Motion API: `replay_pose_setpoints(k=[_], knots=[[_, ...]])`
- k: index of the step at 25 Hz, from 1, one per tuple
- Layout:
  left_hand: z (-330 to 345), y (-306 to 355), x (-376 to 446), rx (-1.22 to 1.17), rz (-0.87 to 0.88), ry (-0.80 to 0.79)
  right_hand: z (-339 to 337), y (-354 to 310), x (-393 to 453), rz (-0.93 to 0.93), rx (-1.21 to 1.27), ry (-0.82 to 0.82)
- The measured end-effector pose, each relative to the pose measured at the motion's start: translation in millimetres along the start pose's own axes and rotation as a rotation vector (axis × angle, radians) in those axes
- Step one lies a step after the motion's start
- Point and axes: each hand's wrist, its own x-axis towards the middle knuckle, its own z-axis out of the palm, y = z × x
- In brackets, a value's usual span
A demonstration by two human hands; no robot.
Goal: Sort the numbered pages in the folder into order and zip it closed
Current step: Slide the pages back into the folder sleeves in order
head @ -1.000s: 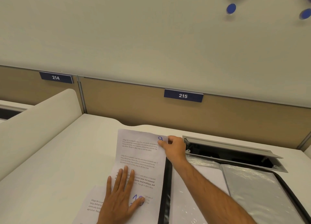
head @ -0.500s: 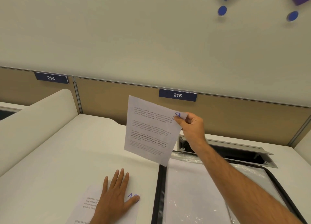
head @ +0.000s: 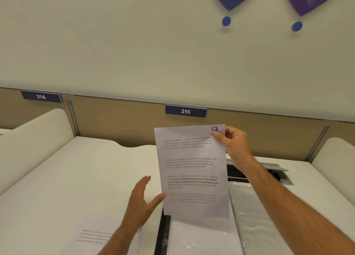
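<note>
A: right hand [head: 233,143]?
B: pinching page 9 [head: 192,170] at its top right corner, thumb in front by the blue handwritten 9, fingers [head: 230,133] curled behind. Sheet hangs upright in the air, print side facing the camera

A: left hand [head: 141,203]?
B: raised off the tabletop [head: 67,178], fingers straight and a bit apart, holding nothing. Thumb tip is right at the lower left edge of page 9; can't tell if it actually touches

A: where does page 9 sit relative to the folder [head: 207,237]?
B: above it. Folder lies open on the tabletop, bottom centre to right. Black spine edge on its left, clear plastic sleeves inside. Page's lower edge overlaps the folder's left part in view

A: any other sheets?
B: one more page [head: 90,235] flat on the tabletop, left of the folder, under the left forearm. Printed text visible, a bit of blue ink just shows by the wrist, number unreadable

A: surroundings?
B: open cable hatch [head: 269,170] in the tabletop behind the folder, partly hidden by the right forearm. Tan partition at the back with plates 214 [head: 41,96] and 215 [head: 185,111]. Rounded white dividers either side. Blue and purple shapes on the wall above, two blue dots under them
</note>
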Motion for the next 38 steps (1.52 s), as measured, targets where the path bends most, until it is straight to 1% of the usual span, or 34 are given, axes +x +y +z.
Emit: replay_pose_setpoints(k=[2,3,4,6,8,13,16,19,22,24,26,28,31,35,38], knots=[[21,32,-4,-0.302,-0.057,-0.103,-19,7,-3,0.054,0.018,0.017],[33,45,-8,-0.414,-0.091,-0.148,-29,11,-6,0.083,0.026,0.029],[45,58,-11,-0.488,-0.118,-0.169,-38,17,-8,0.109,0.033,0.041],[69,76,-18,-0.558,-0.159,-0.140,-59,28,-14,0.155,0.045,0.062],[90,87,-22,-0.601,-0.210,-0.104,-81,39,-25,0.213,0.044,0.048],[126,109,-23,-0.619,-0.263,-0.089,-136,76,-59,0.417,-0.127,-0.155],[144,115,-19,-0.605,-0.273,-0.083,-157,92,-69,0.493,-0.162,-0.220],[162,119,-13,-0.587,-0.261,-0.094,-173,100,-68,0.509,-0.183,-0.246],[183,122,-3,-0.543,-0.246,-0.136,-193,107,-60,0.499,-0.203,-0.199],[199,123,6,-0.501,-0.245,-0.162,-212,110,-53,0.487,-0.189,-0.141],[219,121,17,-0.434,-0.237,-0.145,-235,112,-45,0.487,-0.154,-0.081],[239,118,28,-0.284,-0.205,-0.120,-259,112,-36,0.489,-0.124,-0.002],[267,114,42,0.071,-0.078,-0.145,-293,115,-21,0.492,-0.091,0.142],[294,112,62,0.306,0.080,-0.189,-320,121,-2,0.455,0.005,0.314],[313,111,75,0.565,0.226,-0.245,-329,130,11,0.424,0.070,0.401]])
